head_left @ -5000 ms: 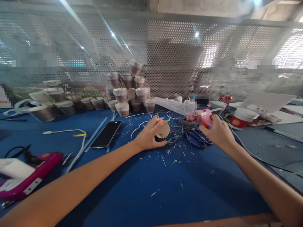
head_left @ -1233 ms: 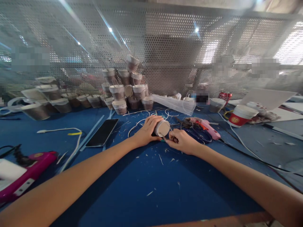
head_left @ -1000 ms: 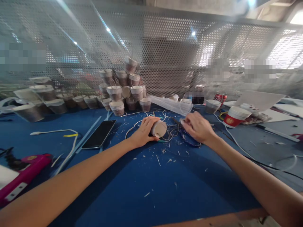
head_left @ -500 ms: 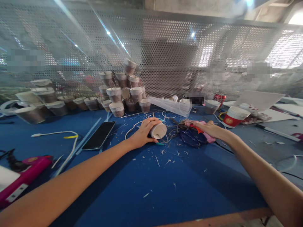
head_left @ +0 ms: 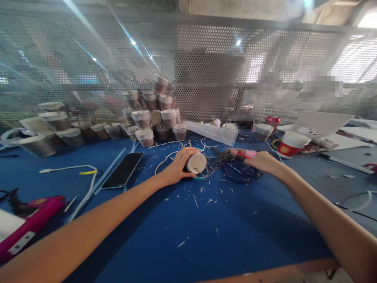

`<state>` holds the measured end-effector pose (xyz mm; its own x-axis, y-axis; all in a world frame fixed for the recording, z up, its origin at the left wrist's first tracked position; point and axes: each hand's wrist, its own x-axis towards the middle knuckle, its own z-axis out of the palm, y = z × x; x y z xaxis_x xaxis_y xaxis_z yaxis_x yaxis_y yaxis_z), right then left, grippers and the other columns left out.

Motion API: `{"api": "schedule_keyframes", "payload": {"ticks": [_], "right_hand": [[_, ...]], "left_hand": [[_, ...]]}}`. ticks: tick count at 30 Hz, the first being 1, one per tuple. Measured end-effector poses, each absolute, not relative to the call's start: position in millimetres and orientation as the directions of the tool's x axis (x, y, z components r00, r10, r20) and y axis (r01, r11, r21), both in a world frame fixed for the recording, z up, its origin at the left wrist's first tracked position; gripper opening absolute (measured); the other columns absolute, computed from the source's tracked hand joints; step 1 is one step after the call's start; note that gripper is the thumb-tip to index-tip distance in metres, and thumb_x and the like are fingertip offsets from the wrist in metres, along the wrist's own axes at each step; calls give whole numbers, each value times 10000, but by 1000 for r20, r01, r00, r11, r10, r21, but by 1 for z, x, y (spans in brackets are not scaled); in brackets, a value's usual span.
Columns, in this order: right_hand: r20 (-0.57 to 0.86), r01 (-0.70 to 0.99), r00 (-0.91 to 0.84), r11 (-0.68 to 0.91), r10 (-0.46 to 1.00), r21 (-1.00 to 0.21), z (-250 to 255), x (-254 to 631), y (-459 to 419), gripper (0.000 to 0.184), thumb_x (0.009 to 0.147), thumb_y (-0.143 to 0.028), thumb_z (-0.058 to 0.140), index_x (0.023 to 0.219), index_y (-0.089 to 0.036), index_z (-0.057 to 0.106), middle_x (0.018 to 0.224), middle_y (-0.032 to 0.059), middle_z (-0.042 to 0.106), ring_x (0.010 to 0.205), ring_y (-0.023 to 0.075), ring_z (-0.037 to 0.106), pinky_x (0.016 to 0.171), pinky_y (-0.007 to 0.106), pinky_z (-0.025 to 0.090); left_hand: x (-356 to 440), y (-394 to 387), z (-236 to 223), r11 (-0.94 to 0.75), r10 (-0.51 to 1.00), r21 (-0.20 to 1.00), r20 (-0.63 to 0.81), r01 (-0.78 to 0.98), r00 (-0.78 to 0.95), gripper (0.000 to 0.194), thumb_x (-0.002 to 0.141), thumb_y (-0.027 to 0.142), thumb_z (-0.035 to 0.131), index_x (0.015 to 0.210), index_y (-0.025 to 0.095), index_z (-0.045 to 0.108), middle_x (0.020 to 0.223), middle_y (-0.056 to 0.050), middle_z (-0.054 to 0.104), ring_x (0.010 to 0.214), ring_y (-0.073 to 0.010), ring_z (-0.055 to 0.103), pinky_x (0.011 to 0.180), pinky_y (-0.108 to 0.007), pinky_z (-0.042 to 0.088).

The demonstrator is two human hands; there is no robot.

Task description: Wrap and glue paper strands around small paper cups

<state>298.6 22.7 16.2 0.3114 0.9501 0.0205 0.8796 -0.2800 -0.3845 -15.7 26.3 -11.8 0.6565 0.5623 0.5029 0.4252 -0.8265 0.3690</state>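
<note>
My left hand (head_left: 178, 165) is wrapped round a small white paper cup (head_left: 196, 163) on the table. The cup lies on its side, its round end facing me, with a thin string or wire at that end. To the right, my right hand (head_left: 261, 160) grips a pink glue gun (head_left: 243, 153), whose nozzle end points left towards the cup. Just below the glue gun lie scissors with dark blue loop handles (head_left: 238, 171). Thin wire (head_left: 216, 161) tangles between the cup and the scissors.
Stacked brown-and-white cups (head_left: 143, 118) stand against the perforated metal screen (head_left: 206, 70). A phone (head_left: 123, 171), white cord (head_left: 92, 179) and magenta power strip (head_left: 32, 224) are left. Red-and-white paper cups (head_left: 291, 145) stand right. A clear plastic sleeve (head_left: 209, 133) lies behind. White scraps litter the blue tabletop (head_left: 188, 220).
My right hand has closed round the glue gun's handle and turned it; its grip is now covered by my fingers. My left hand and the cup have barely moved.
</note>
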Motion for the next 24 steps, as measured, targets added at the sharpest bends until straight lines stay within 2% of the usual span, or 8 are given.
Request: {"api": "schedule_keyframes", "payload": {"ticks": [3, 7, 9, 12, 14, 18, 22, 24], "right_hand": [[39, 900, 286, -255, 957, -353, 28, 302, 19, 286, 718, -413, 479, 809, -177, 613, 670, 81, 612, 681, 235, 602, 558, 288, 407], [252, 905, 354, -261, 901, -335, 39, 305, 16, 392, 744, -404, 401, 921, -100, 575, 901, 179, 605, 883, 297, 575, 654, 326, 412], [300, 892, 371, -247, 879, -379, 41, 305, 17, 408, 719, -419, 447, 938, -92, 554, 874, 173, 603, 870, 298, 572, 666, 340, 415], [237, 830, 307, -138, 922, -540, 40, 301, 17, 316, 713, -433, 477, 835, -150, 546, 674, 80, 589, 701, 237, 583, 629, 325, 425], [346, 832, 285, -51, 894, -553, 39, 297, 15, 284, 717, -445, 476, 784, -175, 533, 645, 58, 573, 663, 218, 567, 635, 326, 425], [698, 939, 114, 153, 707, -308, 35, 286, 5, 323, 713, -434, 498, 889, -167, 537, 835, 93, 596, 777, 227, 554, 714, 343, 423], [750, 915, -195, 392, 632, -92, 28, 274, -5, 361, 719, -366, 502, 996, -137, 541, 900, 102, 606, 800, 217, 571, 689, 320, 450], [755, 893, -276, 449, 595, -27, 23, 269, -7, 373, 720, -341, 507, 1014, -115, 545, 881, 103, 611, 778, 210, 580, 660, 313, 463]], "left_hand": [[-16, 26, -11, -831, 556, 370, 510, 416, 656, 763, 661, 404, 687, 1293, 291, 274, 1302, -117, 329, 1245, -303, 291, 1033, -538, 244], [-16, 26, -10, -839, 542, 368, 508, 401, 670, 754, 674, 379, 682, 1296, 287, 266, 1293, -123, 334, 1242, -314, 293, 1021, -557, 247], [-16, 27, -11, -841, 540, 364, 509, 401, 671, 759, 673, 382, 682, 1298, 283, 264, 1293, -124, 333, 1242, -315, 292, 1021, -558, 246], [-16, 28, -13, -841, 540, 362, 515, 402, 665, 756, 669, 393, 683, 1294, 278, 274, 1296, -124, 334, 1237, -313, 300, 1021, -553, 250], [-16, 28, -13, -841, 540, 365, 517, 400, 665, 753, 667, 399, 683, 1291, 279, 279, 1296, -123, 337, 1235, -314, 305, 1018, -556, 251], [-17, 28, -12, -828, 558, 395, 505, 398, 659, 765, 647, 440, 688, 1282, 273, 296, 1297, -121, 342, 1240, -315, 301, 1025, -535, 252], [-16, 27, -9, -824, 560, 419, 493, 382, 666, 796, 614, 475, 702, 1273, 269, 306, 1288, -121, 350, 1241, -317, 301, 1026, -526, 252], [-15, 26, -8, -826, 554, 425, 494, 369, 670, 822, 593, 479, 714, 1272, 266, 302, 1286, -125, 347, 1240, -319, 300, 1023, -538, 246]]}}
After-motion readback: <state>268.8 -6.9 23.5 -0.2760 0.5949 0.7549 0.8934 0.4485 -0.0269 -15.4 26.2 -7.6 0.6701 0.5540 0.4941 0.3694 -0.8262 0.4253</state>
